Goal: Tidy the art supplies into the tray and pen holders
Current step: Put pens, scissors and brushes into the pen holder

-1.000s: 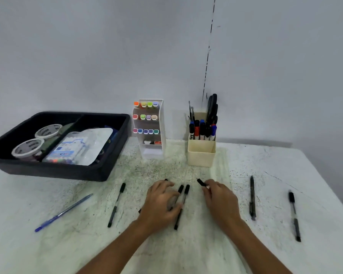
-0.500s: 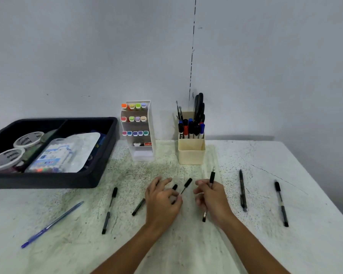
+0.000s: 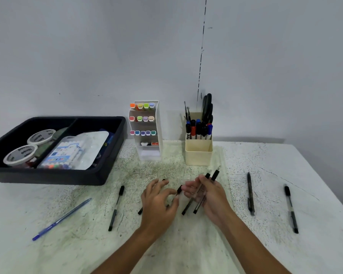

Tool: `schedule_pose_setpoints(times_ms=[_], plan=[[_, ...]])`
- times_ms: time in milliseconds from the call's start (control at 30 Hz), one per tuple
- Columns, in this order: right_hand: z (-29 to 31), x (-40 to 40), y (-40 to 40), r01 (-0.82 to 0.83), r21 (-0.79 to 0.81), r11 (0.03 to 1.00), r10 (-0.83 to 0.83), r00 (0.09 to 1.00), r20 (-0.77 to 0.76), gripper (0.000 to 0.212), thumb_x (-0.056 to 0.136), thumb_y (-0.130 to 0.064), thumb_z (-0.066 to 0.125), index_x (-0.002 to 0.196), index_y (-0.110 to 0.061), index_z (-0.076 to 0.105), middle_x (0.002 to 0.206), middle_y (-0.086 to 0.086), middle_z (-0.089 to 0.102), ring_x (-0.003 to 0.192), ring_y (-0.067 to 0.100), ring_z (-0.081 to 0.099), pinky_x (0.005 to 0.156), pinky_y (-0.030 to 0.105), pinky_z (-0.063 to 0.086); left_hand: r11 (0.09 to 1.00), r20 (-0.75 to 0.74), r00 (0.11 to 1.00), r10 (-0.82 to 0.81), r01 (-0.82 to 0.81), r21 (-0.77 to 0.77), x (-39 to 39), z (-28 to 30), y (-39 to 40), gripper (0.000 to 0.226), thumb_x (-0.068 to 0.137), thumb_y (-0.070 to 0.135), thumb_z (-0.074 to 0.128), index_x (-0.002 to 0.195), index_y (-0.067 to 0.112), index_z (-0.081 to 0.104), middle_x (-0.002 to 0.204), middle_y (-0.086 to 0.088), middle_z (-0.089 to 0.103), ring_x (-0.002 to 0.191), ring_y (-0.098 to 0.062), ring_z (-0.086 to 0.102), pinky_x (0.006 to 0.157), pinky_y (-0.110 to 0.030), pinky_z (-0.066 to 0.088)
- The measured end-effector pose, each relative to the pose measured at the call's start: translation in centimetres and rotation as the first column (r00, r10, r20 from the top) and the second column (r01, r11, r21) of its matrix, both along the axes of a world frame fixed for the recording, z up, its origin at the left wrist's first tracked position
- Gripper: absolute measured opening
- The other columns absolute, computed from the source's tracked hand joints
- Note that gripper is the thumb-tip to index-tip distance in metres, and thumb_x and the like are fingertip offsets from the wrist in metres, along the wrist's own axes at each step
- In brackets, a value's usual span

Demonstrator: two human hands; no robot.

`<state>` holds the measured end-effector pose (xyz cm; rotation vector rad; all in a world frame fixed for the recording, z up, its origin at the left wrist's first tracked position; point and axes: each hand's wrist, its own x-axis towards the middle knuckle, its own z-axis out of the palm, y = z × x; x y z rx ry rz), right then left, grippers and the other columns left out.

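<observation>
My right hand [image 3: 212, 196] grips two black pens [image 3: 198, 196] side by side, caps pointing toward the cream pen holder [image 3: 198, 154]. My left hand [image 3: 158, 202] sits just left of it, thumb and forefinger pinching a third black pen [image 3: 179, 190] low over the table. Another black pen [image 3: 140, 211] lies mostly hidden under the left hand. Loose pens lie around: a black one [image 3: 116, 208] to the left, a blue one [image 3: 61, 219] farther left, and two black ones [image 3: 250, 192] [image 3: 291, 209] to the right.
A black divided tray [image 3: 48, 177] at the back left holds two tubs and a plastic marker pack. A white tiered marker rack [image 3: 157, 131] stands beside the cream holder, which carries markers, brushes and scissors. The wall runs close behind; the table's right edge slants nearby.
My right hand has lifted one pen, then taken a second beside it. My left hand has shifted to the third pen. The view has drifted, so the things sit more to the left.
</observation>
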<state>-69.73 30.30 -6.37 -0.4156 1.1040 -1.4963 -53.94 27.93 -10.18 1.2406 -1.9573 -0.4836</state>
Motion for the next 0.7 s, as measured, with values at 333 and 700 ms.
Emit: schedule_pose_setpoints(times_ms=[333,700], plan=[[-0.6,-0.2,0.1,-0.014,0.108,0.994,0.015,1.0,-0.005,0.02,0.097,-0.008,0.052,0.109,0.007,0.058,0.078,0.018,0.068,0.056,0.019,0.063,0.049,0.026,0.052,1.0,0.046,0.999,0.026,-0.025,-0.013,0.6,-1.5,0.1,0.009,0.089,0.018,0.066,0.09,0.016,0.074,0.136,0.002,0.054,0.145,-0.016,0.02,0.115,-0.043,-0.02],[-0.1,2.2,-0.1,-0.125,0.036,0.991,0.123,0.99,0.062,0.019,0.099,-0.012,0.05,0.106,0.003,0.059,0.097,0.022,0.067,0.086,0.028,0.067,0.076,0.038,0.057,0.997,-0.152,0.986,0.064,-0.055,0.06,-0.7,0.2,0.6,0.006,0.086,0.026,0.07,0.09,0.029,0.073,0.117,0.02,0.058,0.134,-0.004,0.034,0.117,-0.047,-0.004]])
